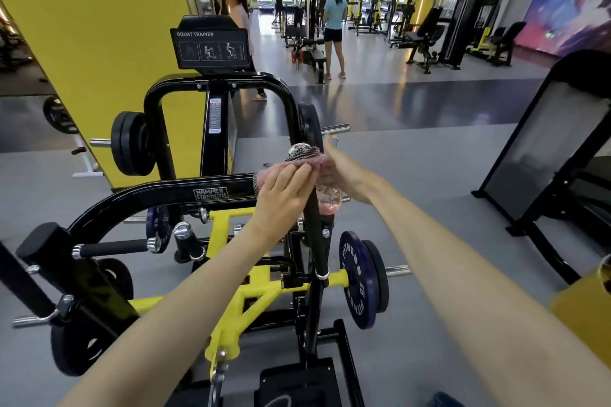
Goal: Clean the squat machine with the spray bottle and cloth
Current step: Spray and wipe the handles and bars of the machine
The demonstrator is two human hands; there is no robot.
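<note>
Both our hands are busy. Left hand [281, 196] curls fingers [296, 172] over cloth [314, 160] on squat machine [211, 192] bar. Right hand [348, 173] clamps spray bottle [328, 202].

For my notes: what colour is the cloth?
Pink: the thin pink cloth shows best in head view.
</note>
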